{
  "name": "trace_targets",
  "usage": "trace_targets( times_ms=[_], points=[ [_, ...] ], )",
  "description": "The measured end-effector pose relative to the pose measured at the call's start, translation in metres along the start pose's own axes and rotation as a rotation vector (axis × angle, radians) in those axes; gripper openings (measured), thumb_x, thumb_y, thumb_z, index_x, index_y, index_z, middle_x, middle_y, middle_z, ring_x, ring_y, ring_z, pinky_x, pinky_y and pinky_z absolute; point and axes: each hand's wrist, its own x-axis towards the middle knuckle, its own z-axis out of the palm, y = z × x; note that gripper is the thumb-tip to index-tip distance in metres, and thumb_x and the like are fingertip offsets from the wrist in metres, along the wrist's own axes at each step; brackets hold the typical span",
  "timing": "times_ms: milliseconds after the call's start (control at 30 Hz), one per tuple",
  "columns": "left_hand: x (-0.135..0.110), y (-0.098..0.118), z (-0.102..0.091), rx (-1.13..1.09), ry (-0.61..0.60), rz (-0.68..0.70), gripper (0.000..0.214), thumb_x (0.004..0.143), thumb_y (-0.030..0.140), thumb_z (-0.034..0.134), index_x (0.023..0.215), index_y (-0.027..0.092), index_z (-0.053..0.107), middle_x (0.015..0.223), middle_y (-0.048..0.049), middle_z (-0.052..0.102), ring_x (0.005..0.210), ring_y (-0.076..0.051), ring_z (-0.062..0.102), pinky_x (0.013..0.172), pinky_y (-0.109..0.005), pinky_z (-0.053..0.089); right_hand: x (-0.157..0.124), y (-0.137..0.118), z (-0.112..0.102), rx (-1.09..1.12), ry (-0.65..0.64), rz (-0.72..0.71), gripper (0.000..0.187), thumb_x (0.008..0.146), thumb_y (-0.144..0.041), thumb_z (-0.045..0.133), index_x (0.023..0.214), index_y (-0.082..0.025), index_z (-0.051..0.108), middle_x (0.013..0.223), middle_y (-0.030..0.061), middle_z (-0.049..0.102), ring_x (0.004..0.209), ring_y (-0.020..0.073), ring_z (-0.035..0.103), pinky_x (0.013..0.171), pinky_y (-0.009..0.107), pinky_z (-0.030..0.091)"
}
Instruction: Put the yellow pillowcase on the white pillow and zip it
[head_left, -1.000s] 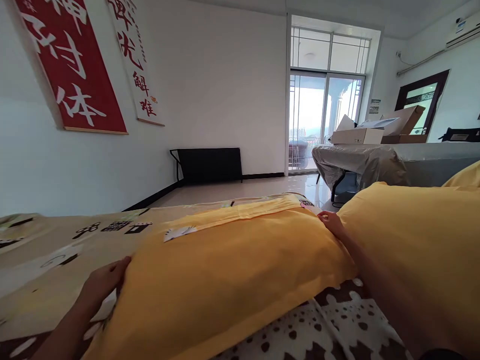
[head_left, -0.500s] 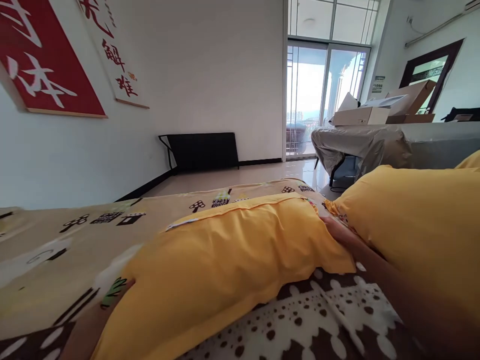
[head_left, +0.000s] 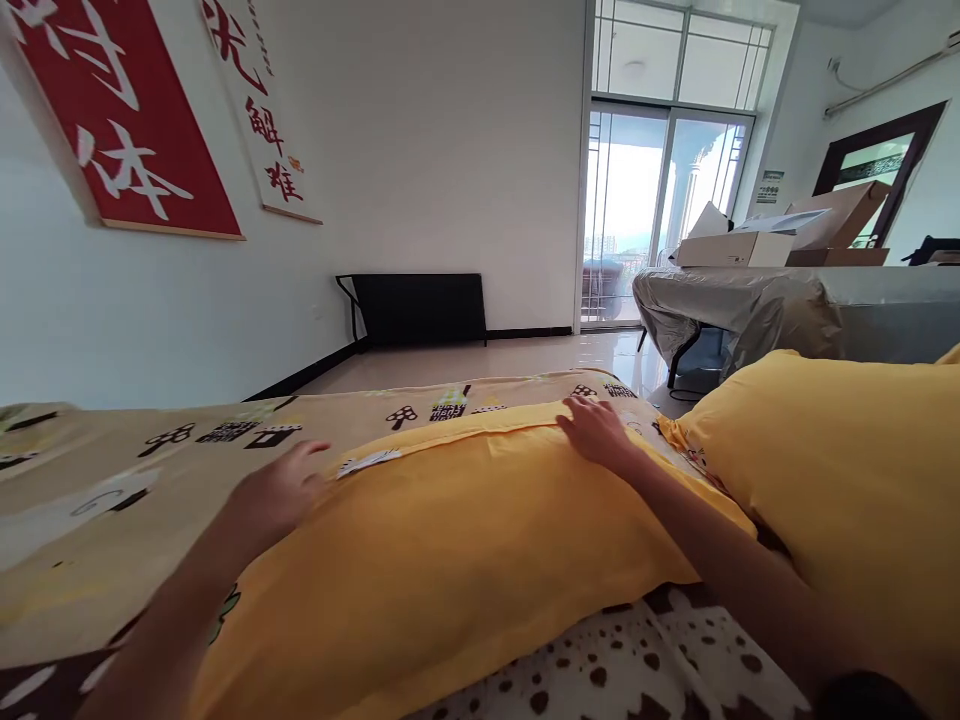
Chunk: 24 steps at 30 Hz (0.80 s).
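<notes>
A plump yellow pillow [head_left: 465, 540] lies across the bed in front of me, a flap seam running along its far edge. My left hand [head_left: 281, 492] hovers by its far left corner, fingers apart and holding nothing. On the pillow's far edge, right of its middle, rests my right hand [head_left: 598, 430]; its fingers are spread over the seam. A small white label [head_left: 369, 461] shows at the left end of that seam. Another yellow pillow [head_left: 847, 450] sits to the right, beyond my right forearm.
Beige printed bedding [head_left: 180, 480] spreads behind and left of the pillow, with brown-and-white spotted cloth [head_left: 585, 670] nearer me. A black folded panel [head_left: 420, 308] leans by the wall. Boxes [head_left: 735, 249] stand on a plastic-covered table [head_left: 780, 300] near the glass door.
Both hands have left the pillow's sides. The left rose to the far left corner; the right moved onto the far edge. The pillow looks flatter and smoother.
</notes>
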Motion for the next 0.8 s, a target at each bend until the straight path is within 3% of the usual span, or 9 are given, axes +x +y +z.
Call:
trace_targets(
  times_ms=[67,133,233,333,433,633,800],
  points=[
    [0.019,0.067,0.001,-0.037,-0.045,0.196,0.051,0.074,0.017,0.034,0.119,0.017,0.058,0.126,-0.0040,0.060,0.113,-0.019,0.056,0.093,-0.025,0.040,0.028,-0.055,0.006,0.063,-0.078,-0.078,0.036,0.093,-0.028,0.034,0.115,-0.011,0.057,0.120,0.0159,0.059,0.111,0.0248,0.054,0.097,0.039,0.034],
    [0.036,0.117,0.019,-0.039,-0.053,0.251,0.047,0.072,0.012,0.038,0.112,0.017,0.062,0.121,-0.0065,0.063,0.113,-0.019,0.056,0.094,-0.025,0.039,0.049,-0.095,0.020,0.076,-0.107,-0.108,0.034,0.088,-0.021,0.040,0.113,-0.008,0.058,0.119,0.0179,0.059,0.113,0.0247,0.053,0.097,0.038,0.035],
    [0.048,0.148,0.064,-0.022,-0.054,0.262,0.042,0.083,0.021,0.034,0.116,0.016,0.060,0.116,-0.0110,0.065,0.110,-0.024,0.059,0.094,-0.035,0.042,0.057,-0.114,0.053,0.093,-0.136,-0.124,0.037,0.087,-0.022,0.041,0.118,-0.007,0.056,0.125,0.0189,0.055,0.120,0.0257,0.048,0.100,0.040,0.033],
    [0.040,0.143,0.108,0.001,-0.021,0.282,0.046,0.091,0.029,0.026,0.125,0.014,0.054,0.133,-0.0129,0.053,0.125,-0.024,0.047,0.104,-0.041,0.034,0.044,-0.102,0.088,0.130,-0.121,-0.133,0.040,0.094,-0.027,0.030,0.123,-0.011,0.052,0.136,0.0161,0.049,0.129,0.0253,0.040,0.105,0.044,0.028],
    [0.030,0.136,0.130,0.016,0.032,0.300,0.051,0.093,0.031,0.023,0.131,0.009,0.047,0.142,-0.0137,0.043,0.134,-0.023,0.035,0.111,-0.042,0.024,0.029,-0.091,0.107,0.164,-0.036,-0.122,0.043,0.096,-0.029,0.023,0.128,-0.013,0.047,0.142,0.0146,0.042,0.135,0.0244,0.033,0.108,0.045,0.022],
    [0.042,0.130,0.127,0.011,-0.011,0.278,0.055,0.093,0.041,0.022,0.133,0.014,0.046,0.143,-0.0107,0.043,0.135,-0.022,0.034,0.111,-0.045,0.023,0.038,-0.081,0.098,0.119,-0.037,-0.135,0.038,0.093,-0.033,0.032,0.117,-0.014,0.054,0.134,0.0150,0.050,0.127,0.0244,0.040,0.104,0.046,0.026],
    [0.057,0.100,0.113,0.037,-0.070,0.232,0.059,0.090,0.049,0.021,0.132,0.017,0.049,0.143,-0.0065,0.044,0.135,-0.022,0.034,0.112,-0.045,0.021,0.039,-0.030,0.080,0.091,-0.055,-0.154,0.036,0.089,-0.026,0.035,0.119,-0.018,0.053,0.134,0.0101,0.051,0.127,0.0196,0.041,0.105,0.041,0.025]
  ],
)
